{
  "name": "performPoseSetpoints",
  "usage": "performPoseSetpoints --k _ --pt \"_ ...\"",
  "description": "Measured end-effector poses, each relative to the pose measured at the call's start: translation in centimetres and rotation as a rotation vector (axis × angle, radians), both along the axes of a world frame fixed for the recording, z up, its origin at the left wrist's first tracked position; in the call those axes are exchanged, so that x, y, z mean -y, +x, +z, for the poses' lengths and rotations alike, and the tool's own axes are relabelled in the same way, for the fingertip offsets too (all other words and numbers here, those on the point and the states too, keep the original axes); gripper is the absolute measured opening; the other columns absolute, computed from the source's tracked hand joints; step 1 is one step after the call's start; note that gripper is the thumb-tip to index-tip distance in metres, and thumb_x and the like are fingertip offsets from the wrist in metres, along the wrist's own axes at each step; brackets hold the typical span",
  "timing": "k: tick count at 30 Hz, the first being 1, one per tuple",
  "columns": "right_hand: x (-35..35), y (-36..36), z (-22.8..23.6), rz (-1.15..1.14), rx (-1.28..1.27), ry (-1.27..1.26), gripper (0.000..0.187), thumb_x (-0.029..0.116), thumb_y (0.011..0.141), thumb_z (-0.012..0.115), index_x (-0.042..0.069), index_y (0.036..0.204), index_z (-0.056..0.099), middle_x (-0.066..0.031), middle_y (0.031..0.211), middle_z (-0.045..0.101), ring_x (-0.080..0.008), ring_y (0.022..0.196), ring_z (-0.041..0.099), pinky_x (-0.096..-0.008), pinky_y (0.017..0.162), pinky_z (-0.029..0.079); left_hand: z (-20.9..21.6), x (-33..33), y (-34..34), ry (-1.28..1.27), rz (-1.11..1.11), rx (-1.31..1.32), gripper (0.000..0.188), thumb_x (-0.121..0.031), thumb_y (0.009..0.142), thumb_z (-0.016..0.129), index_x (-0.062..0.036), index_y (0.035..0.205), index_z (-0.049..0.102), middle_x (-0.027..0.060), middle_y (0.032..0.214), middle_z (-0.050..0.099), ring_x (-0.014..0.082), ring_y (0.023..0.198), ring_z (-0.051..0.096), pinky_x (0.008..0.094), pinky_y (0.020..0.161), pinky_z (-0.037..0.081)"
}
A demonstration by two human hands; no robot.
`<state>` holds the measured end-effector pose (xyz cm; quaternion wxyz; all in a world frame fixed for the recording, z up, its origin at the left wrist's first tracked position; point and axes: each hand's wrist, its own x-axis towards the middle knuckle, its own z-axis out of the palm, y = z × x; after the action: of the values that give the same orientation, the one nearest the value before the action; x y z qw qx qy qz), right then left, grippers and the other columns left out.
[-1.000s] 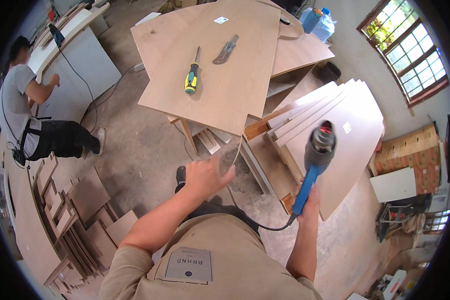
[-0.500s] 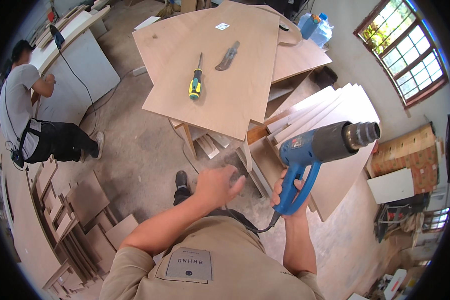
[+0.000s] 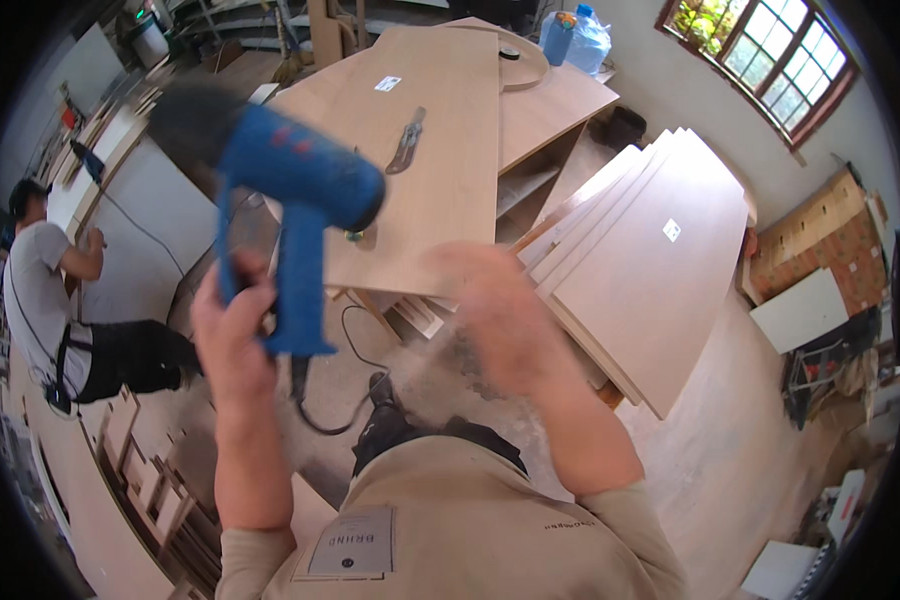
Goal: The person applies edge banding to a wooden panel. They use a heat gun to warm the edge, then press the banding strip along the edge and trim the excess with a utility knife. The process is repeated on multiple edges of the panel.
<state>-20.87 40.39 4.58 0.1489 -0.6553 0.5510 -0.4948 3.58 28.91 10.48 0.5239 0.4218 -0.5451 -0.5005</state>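
Note:
My left hand (image 3: 235,325) is wrapped round the grip of a blue heat gun (image 3: 300,175), raised at the left with its dark nozzle pointing to the upper left. A black cord (image 3: 315,425) hangs from the handle's foot. Close to the front edge of a wooden panel (image 3: 440,210), my right hand (image 3: 505,325) is smeared by motion; nothing shows in it, and its fingers cannot be made out. On that panel lies a utility knife (image 3: 407,140). Of a screwdriver (image 3: 355,236), only a small green bit of handle shows below the heat gun, which hides the rest.
Stacked pale panels (image 3: 660,270) lean at the right. A roll of edge strip (image 3: 515,70) and a blue bottle (image 3: 558,40) sit at the back. At the left, a person (image 3: 50,270) works by a white bench (image 3: 160,200). Wood offcuts (image 3: 160,500) stand at lower left.
The heat gun has passed from my right hand to my left and swung from right to left, its nozzle turned leftward. My right hand has come off it. The view has shifted slightly.

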Motion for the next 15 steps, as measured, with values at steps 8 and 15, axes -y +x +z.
performPoseSetpoints --k 8,15 --pt "-2.7 -4.5 -7.7 -0.164 0.19 0.714 0.069 -0.001 0.078 0.058 0.001 0.146 0.052 -0.0182 0.137 0.064 -0.0275 0.13 0.058 -0.0369 0.112 0.042 -2.1 14.7 8.9 -0.353 0.113 -0.132 0.02 0.003 0.077 0.055 -0.0051 0.095 0.056 0.0037 0.094 0.053 0.0117 0.08 0.045 0.0237 0.073 0.033" --pt "-0.6 -1.2 -7.8 -0.205 0.498 0.563 0.062 -0.004 0.083 0.059 0.003 0.144 0.056 -0.0134 0.125 0.064 -0.0206 0.115 0.06 -0.0367 0.101 0.05 -6.4 29.2 9.8 -0.279 0.049 -0.063 0.019 0.005 0.082 0.055 -0.0037 0.098 0.059 0.0028 0.098 0.058 0.0098 0.077 0.045 0.0232 0.068 0.034"
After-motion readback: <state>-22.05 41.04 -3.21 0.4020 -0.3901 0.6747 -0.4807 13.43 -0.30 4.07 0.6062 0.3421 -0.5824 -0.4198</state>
